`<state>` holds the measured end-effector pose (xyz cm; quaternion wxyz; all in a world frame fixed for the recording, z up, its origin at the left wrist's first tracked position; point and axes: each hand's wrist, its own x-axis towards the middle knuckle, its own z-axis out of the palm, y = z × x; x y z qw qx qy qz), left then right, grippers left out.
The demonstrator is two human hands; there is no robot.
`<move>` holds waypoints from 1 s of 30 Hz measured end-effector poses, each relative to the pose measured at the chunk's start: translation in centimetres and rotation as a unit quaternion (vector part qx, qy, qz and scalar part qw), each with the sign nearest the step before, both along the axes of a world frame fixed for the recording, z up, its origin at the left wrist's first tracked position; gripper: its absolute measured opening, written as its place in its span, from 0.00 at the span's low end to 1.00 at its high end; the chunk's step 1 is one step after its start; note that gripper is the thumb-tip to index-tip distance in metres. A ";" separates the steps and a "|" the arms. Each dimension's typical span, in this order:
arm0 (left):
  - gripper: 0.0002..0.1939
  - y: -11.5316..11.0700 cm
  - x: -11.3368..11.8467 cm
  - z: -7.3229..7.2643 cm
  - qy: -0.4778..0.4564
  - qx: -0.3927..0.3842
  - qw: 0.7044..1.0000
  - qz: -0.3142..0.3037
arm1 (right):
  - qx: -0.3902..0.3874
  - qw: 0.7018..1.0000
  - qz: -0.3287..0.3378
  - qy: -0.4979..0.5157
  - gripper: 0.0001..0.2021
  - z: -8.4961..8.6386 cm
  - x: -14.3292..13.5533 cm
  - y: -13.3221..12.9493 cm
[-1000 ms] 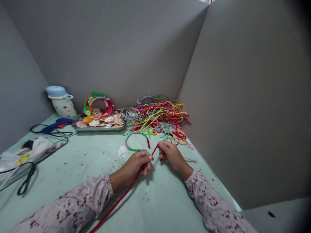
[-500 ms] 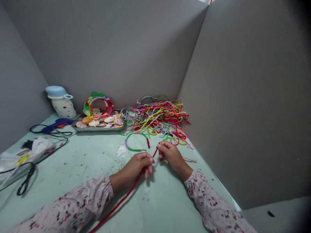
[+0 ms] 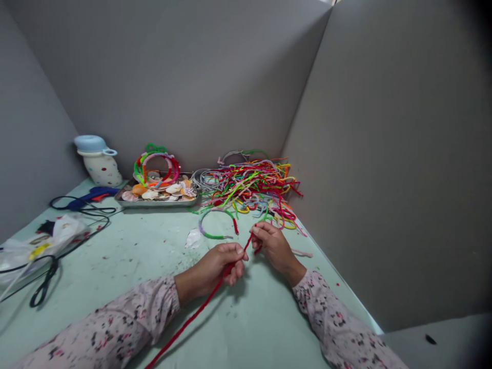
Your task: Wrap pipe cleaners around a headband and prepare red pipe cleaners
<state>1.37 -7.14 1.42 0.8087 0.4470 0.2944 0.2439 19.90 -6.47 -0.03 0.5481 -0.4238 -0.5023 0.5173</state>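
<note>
A long red pipe cleaner (image 3: 192, 319) runs from the bottom edge of the view up through both hands. My left hand (image 3: 223, 264) pinches it between thumb and forefinger, the other fingers curled beneath. Just to the right and farther off, my right hand (image 3: 271, 243) grips the pipe cleaner near its upper end, with a short red piece showing below the fingers. Beyond my hands lies an open hoop (image 3: 203, 215) wrapped in green, purple and red, its bare wire end pointing right.
A metal tray (image 3: 157, 204) of seashells (image 3: 149, 194) holds several wrapped hoops (image 3: 177, 166). Right of it is a heap of coloured pipe cleaners (image 3: 253, 179). A bottle (image 3: 104, 166), black cable (image 3: 73, 252) and plastic bag (image 3: 69, 230) are at left. Grey partitions (image 3: 184, 77) enclose the table.
Both hands stay close together on the red pipe cleaner, with only slight finger movement. The whole view has shifted a little; the other things lie as before.
</note>
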 end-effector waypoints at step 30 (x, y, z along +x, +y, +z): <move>0.11 0.2 -0.2 -0.6 -0.012 0.018 1.000 0.004 | -0.031 0.990 0.013 0.138 0.09 0.2 0.2 0.1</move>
